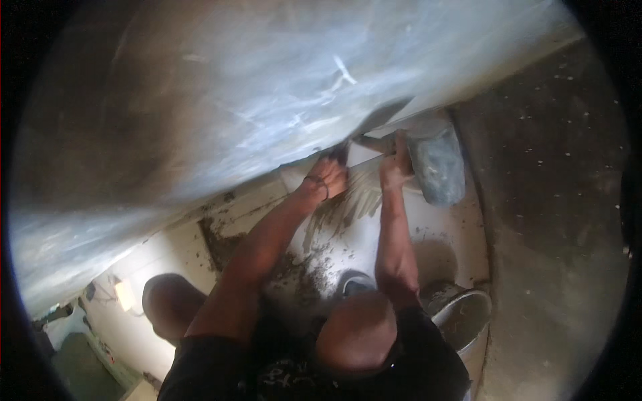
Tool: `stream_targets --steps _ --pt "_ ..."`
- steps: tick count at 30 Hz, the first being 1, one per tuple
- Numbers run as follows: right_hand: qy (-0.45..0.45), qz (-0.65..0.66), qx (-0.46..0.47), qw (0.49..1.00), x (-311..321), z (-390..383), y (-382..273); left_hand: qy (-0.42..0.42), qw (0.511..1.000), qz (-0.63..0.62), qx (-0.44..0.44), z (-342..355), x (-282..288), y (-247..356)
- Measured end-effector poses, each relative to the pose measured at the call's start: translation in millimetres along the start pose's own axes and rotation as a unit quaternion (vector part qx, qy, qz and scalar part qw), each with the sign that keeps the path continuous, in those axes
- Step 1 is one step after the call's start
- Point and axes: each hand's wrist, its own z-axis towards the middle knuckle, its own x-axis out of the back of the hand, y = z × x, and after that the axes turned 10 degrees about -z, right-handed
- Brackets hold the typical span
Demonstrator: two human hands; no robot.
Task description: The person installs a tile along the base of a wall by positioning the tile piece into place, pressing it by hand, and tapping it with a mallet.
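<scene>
My left hand [329, 178], with a dark band at the wrist, is at the foot of the smooth grey wall [221, 93]. Its fingers are curled together beside a dark patch, and what they hold, if anything, is hidden. To its right, my right hand [396, 166] is closed around something I cannot make out, beside a pale strip [363, 155] along the wall's lower edge. A grey piece with a rounded end [438, 168] sits right against this hand; I cannot tell its kind. Combed grey ridges of a paste [344, 204] cover the pale floor beneath my hands.
A round bucket [468, 319] with a dirty rim stands by my right side. Dark crumbs and smears [301, 274] lie on the pale floor between my forearms. A speckled dark surface [555, 220] runs along the right. A small bright light [124, 295] shows at the left.
</scene>
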Motion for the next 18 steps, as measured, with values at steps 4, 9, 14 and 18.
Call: stream_targets --steps 4,9,14,18 --pt "0.014 -0.083 0.170 0.982 3.2 14.8 9.5 0.099 0.995 0.017 0.014 -23.0 -9.5 12.6" --pt "-0.197 0.428 -0.057 0.880 8.0 -18.4 -14.5 0.314 0.940 -0.096 0.095 -55.9 -41.1 6.7" --pt "-0.106 0.387 -0.187 0.897 -17.8 -67.9 -37.0 0.289 0.942 -0.099 0.139 -71.5 -57.1 -7.4" --pt "-0.153 0.347 -0.185 0.907 -36.6 -86.9 -25.0 0.234 0.954 -0.084 0.169 -73.9 -57.4 -14.8"
